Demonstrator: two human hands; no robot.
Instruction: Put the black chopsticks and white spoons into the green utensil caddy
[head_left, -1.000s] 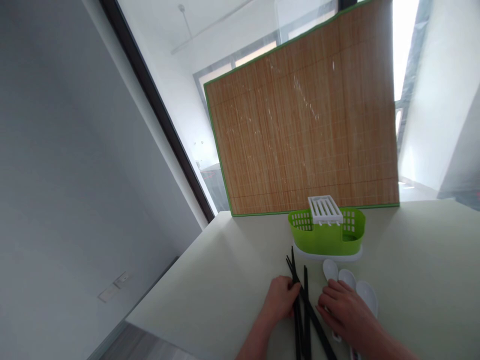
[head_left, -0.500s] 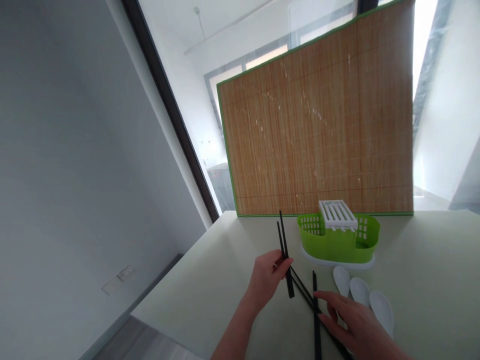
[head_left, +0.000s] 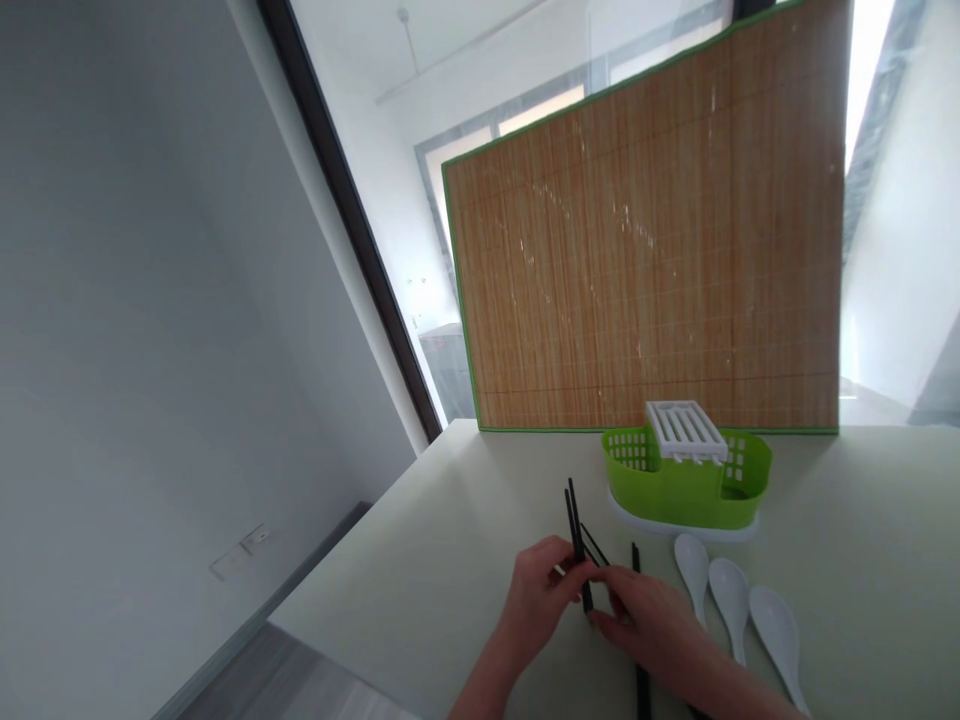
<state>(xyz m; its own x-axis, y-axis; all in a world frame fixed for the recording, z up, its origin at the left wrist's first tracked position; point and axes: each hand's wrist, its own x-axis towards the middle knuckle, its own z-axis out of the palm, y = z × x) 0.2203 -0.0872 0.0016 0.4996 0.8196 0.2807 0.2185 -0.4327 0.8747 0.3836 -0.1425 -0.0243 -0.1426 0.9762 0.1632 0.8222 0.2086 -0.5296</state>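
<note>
My left hand [head_left: 536, 590] is closed round a pair of black chopsticks [head_left: 576, 525], held tilted above the table with their thin ends pointing away from me. Close against it, my right hand [head_left: 649, 620] has its thumb and fingertips at the thick lower ends of the same pair. Under the hands, more black chopsticks [head_left: 643, 692] lie crossed on the table, partly hidden by my right hand. Just right of that hand, three white spoons [head_left: 691, 562] rest side by side, bowls away from me.
Behind the spoons stands a green basket [head_left: 682, 500] with a white slatted rack [head_left: 686, 430] on top and a white base. A bamboo mat [head_left: 645, 250] with green edging stands upright at the back of the pale table [head_left: 420, 560]. A grey wall [head_left: 150, 350] is at left.
My right hand has moved left from the chopsticks on the table to the pair in my left hand. That pair has come lower and nearer, its tips drawn closer together.
</note>
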